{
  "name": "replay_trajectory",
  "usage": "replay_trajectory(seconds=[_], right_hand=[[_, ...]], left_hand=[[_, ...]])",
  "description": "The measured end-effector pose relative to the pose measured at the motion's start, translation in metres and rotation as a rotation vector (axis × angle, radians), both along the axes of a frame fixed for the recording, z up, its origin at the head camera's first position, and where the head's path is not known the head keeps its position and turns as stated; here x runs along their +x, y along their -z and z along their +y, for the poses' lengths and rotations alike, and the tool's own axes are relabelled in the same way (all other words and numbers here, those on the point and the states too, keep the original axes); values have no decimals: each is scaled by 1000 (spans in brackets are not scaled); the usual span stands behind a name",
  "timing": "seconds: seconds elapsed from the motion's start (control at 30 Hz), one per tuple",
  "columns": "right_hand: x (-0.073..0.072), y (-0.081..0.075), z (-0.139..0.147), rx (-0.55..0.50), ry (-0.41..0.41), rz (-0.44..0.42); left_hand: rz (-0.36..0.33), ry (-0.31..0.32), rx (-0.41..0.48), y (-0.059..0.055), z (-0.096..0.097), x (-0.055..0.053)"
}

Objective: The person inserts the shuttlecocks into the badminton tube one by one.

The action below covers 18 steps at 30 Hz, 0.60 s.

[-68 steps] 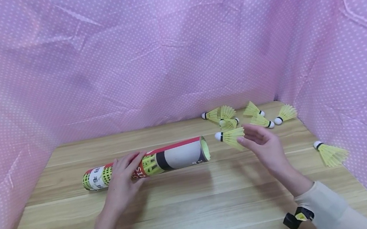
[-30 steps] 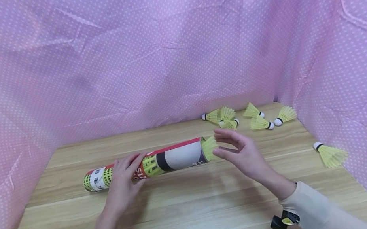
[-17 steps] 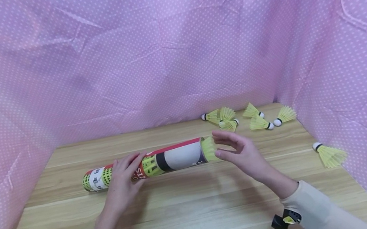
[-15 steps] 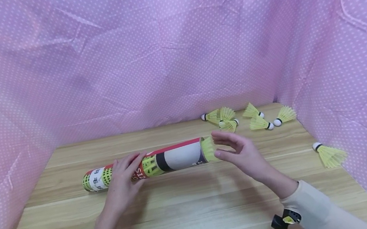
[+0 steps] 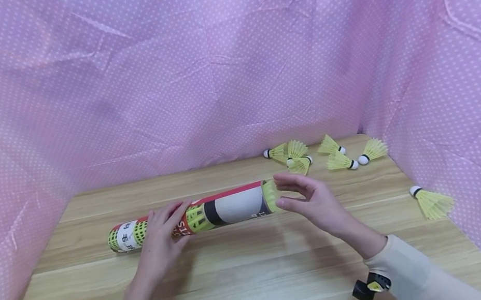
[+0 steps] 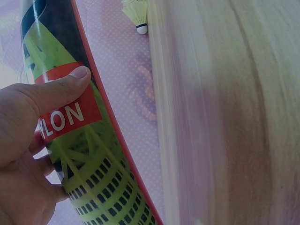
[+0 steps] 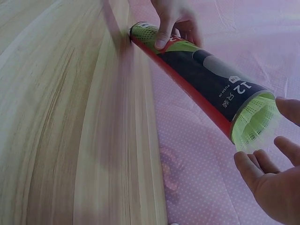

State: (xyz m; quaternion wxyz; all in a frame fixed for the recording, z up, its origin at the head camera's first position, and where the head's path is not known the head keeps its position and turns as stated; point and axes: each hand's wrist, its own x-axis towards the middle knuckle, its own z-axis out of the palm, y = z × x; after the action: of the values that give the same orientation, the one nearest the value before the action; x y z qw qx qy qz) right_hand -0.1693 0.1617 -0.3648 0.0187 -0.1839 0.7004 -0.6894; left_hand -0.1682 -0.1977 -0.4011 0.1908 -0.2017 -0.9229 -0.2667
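Note:
My left hand (image 5: pixel 160 241) grips the printed shuttlecock tube (image 5: pixel 235 207) near its middle, thumb across the red label in the left wrist view. The tube is held tilted, its mouth towards the right. A yellow shuttlecock (image 5: pixel 270 196) sits in the mouth with its skirt edge sticking out; its cork is hidden inside. My right hand (image 5: pixel 320 208) holds that skirt edge between thumb and fingertips. The right wrist view shows the skirt (image 7: pixel 255 123) nearly level with the tube's rim, thumb on one side and fingers on the other.
Several loose yellow shuttlecocks (image 5: pixel 339 161) lie at the back right of the wooden table (image 5: pixel 243 286). One more shuttlecock (image 5: pixel 433 202) lies near the right edge. A pink dotted cloth (image 5: pixel 209 71) hangs behind and at both sides.
My right hand has carried the shuttlecock left, cork first, into the tube's mouth. In the last half second it moved slightly further in. My left hand and the tube stay almost still.

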Motion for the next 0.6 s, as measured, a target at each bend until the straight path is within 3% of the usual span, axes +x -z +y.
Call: replay_trajectory(seconds=[0.6], right_hand=[[-3,1,-13,-29,12,7]], left_hand=[[-12,-7,0,1,-1,-1]])
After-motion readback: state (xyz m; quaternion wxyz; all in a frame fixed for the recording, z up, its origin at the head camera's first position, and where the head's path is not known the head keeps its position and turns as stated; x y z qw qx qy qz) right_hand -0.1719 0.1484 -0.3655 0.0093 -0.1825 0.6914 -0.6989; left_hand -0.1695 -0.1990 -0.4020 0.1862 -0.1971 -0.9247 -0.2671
